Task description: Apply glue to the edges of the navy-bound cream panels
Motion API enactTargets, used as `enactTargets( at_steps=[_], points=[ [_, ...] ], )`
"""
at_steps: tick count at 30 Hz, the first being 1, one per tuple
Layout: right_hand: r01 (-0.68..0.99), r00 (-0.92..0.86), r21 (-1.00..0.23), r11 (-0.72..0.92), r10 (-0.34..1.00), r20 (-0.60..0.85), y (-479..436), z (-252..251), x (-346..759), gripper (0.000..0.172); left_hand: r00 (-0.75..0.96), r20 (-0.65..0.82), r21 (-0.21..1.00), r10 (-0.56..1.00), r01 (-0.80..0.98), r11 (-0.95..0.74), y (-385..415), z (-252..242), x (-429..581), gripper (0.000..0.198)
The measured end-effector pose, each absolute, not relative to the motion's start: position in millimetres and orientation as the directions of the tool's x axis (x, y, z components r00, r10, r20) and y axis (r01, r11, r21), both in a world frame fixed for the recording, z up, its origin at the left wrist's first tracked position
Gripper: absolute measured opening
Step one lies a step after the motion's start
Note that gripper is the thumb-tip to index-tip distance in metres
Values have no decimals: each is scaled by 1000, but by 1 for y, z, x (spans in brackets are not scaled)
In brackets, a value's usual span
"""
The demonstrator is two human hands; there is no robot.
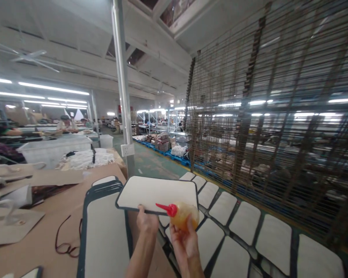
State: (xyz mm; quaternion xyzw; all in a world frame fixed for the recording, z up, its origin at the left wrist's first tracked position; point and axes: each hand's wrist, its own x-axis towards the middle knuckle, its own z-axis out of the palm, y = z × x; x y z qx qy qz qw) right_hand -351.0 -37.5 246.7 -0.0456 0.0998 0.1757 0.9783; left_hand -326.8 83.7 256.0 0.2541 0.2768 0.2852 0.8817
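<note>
My left hand (pixel 147 223) grips the near edge of a flat cream panel (pixel 153 191) with a dark border, thumb on top. The panel is held up in the air, roughly level. In my right hand (pixel 185 239) is a squeeze bottle (pixel 188 217) of amber liquid with a red cap and long red nozzle. It lies tilted on its side, the nozzle pointing left over the panel's near edge. Beside my left forearm, a stack of similar panels (pixel 106 227) rests on the brown table (pixel 58 204).
Several cream panels (pixel 274 237) lie in rows on a rack at the right, below a tall wire rack (pixel 266 108). Eyeglasses (pixel 66 249) and bag pieces (pixel 13 222) are on the table. A metal post (pixel 123 85) stands ahead. Another person (pixel 66 124) sits far back left.
</note>
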Motion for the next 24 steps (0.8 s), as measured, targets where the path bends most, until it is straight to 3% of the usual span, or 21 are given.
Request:
enactTargets(
  at_steps=[3, 7, 9, 11, 14, 16, 17, 19, 21, 24],
  points=[
    [-293, 937, -78, 953, 270, -222, -48, 247, -339, 47, 763, -309, 458, 568, -404, 792, 71, 256, -341, 30],
    [-209, 966, -160, 965, 177, -190, -65, 246, -322, 47, 893, -266, 362, 364, -257, 896, 67, 244, -353, 18],
    [-183, 973, -179, 967, 152, -172, -72, 247, -314, 48, 935, -200, 432, 292, -184, 883, 67, 230, -359, 8],
    [-172, 976, -182, 968, 142, -165, -78, 248, -306, 48, 968, -181, 598, 176, -34, 801, 69, 216, -369, 22],
    [-166, 979, -184, 969, 139, -152, -87, 249, -301, 46, 972, -212, 844, -99, 233, 483, 80, 214, -393, 45],
    [-171, 978, -189, 967, 143, -155, -91, 249, -303, 47, 964, -148, 953, -221, 199, 230, 96, 235, -404, 47],
    [-178, 976, -195, 964, 148, -163, -93, 250, -305, 48, 973, -118, 984, -200, 142, 111, 106, 252, -405, 44],
    [-202, 970, -211, 956, 166, -180, -93, 250, -313, 51, 999, 28, 994, 35, -25, -104, 126, 287, -394, 46],
    [-240, 962, -233, 942, 198, -189, -91, 251, -324, 51, 946, 218, 916, 241, -114, -384, 141, 316, -369, 57],
    [-296, 952, -276, 914, 260, -162, -86, 250, -338, 47, 895, 387, 762, 222, -175, -623, 147, 332, -326, 65]
  ],
)
